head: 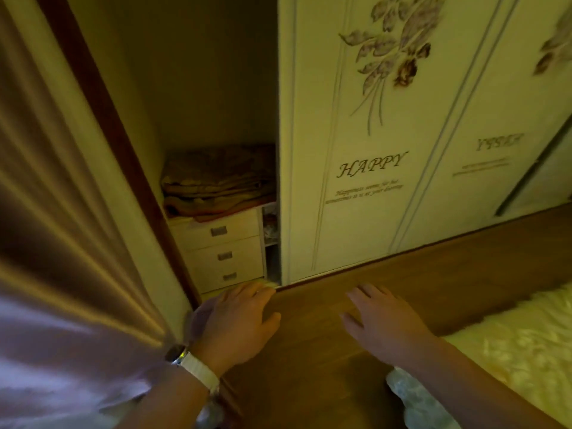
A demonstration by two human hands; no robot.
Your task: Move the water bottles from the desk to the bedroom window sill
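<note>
No water bottle, desk or window sill is in view. My left hand hangs over the wooden floor near the wardrobe's open corner, fingers relaxed and empty, a white watch strap on its wrist. My right hand is stretched out beside it over the floor, fingers straight, holding nothing.
A curtain fills the left side. A white wardrobe with sliding doors marked "HAPPY" stands ahead; its open left bay shows folded blankets on a small chest of drawers. A fluffy pale rug or bedding lies at the lower right on the wooden floor.
</note>
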